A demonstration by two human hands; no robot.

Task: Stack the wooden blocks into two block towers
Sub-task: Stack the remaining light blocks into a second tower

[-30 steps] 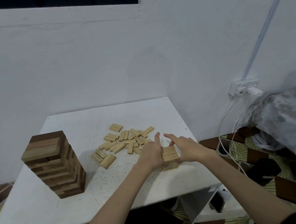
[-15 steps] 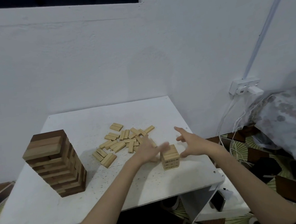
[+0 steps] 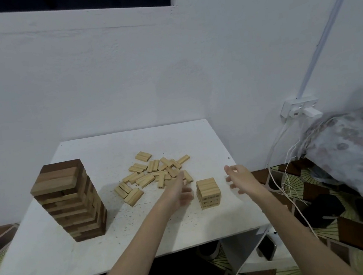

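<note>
Since a second ago, drawn apart from the small light tower (image 3: pixel 208 193), no longer touching it. Left hand (image 3: pixel 177 192) just left of it, fingers released and blurred; right hand (image 3: pixel 240 179) to its right, fingers spread, grasping nothing. Small light tower near the bench's (image 3: pixel 101 150) right front edge; loose blocks (image 3: pixel 155 173) scattered mid-bench behind it; tall dark-and-light tower (image 3: pixel 68 201) by the left edge. White wall behind, wall socket (image 3: pixel 299 108) with cables at right.

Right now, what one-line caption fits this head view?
Open left hand and right hand flank a short light block tower; loose blocks and tall tower behind.
</note>
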